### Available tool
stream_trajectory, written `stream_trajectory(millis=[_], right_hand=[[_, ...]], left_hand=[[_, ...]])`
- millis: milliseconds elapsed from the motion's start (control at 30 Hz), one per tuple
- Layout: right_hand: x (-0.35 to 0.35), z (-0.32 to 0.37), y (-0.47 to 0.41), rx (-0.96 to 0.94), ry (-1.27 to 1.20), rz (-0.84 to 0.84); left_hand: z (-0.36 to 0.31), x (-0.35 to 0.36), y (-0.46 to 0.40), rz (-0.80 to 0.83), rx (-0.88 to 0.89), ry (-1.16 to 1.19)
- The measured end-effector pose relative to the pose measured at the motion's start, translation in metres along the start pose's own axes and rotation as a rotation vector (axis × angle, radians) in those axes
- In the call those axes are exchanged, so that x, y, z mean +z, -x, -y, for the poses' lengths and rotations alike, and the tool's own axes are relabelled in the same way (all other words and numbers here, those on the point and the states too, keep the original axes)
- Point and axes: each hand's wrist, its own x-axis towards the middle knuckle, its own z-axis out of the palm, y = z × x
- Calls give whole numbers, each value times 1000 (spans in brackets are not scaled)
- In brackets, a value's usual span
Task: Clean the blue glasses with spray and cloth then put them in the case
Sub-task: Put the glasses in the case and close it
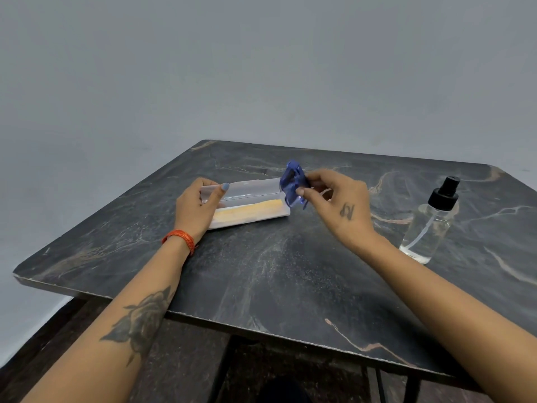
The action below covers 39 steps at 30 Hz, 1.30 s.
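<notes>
Dark marbled bench [276, 271] stood before grey wall, near edge chipped, bare surface near centre, left hand [194, 210] gripped open translucent case [250, 207] lid, right hand [340, 205] pinched folded blue glasses [292, 183] just above case's right end, spray bottle [430, 222] upright far right.

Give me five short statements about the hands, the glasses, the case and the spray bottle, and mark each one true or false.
1. The right hand pinches the blue glasses at the right end of the case. True.
2. The case is closed. False: its lid stands open, held by the left hand.
3. The spray bottle stands upright on the table, right of the right hand. True.
4. The left hand holds the spray bottle. False: no hand touches it.
5. A yellowish cloth lies inside the case. True.
</notes>
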Motion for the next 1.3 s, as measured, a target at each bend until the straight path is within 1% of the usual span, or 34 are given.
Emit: stream_trajectory(millis=[67,233,300,433,533,733,933,1000,1133,1300], right_hand=[[6,4,-6,136,-233,-13],[28,9,-18,399,-693,42],[37,12,-20,460,-775,43],[56,14,-23,515,-812,19],[67,15,-24,520,-793,1],[82,10,-28,504,-663,-37],[85,2,-25,315,-532,-39],[84,-2,-26,260,-436,-39],[81,-8,-26,99,-234,57],[75,-12,-26,19,-24,235]], left_hand=[[0,0,0,5,-5,1],[-1,1,0,-1,-27,1],[-1,2,0,-2,-27,1],[-1,2,0,1,-22,14],[-1,3,-1,-2,-30,14],[4,4,-5,-5,-44,19],[8,5,-8,1,-37,22],[7,6,-8,0,-39,17],[6,6,-8,-6,-35,14],[6,6,-7,-2,-22,-5]])
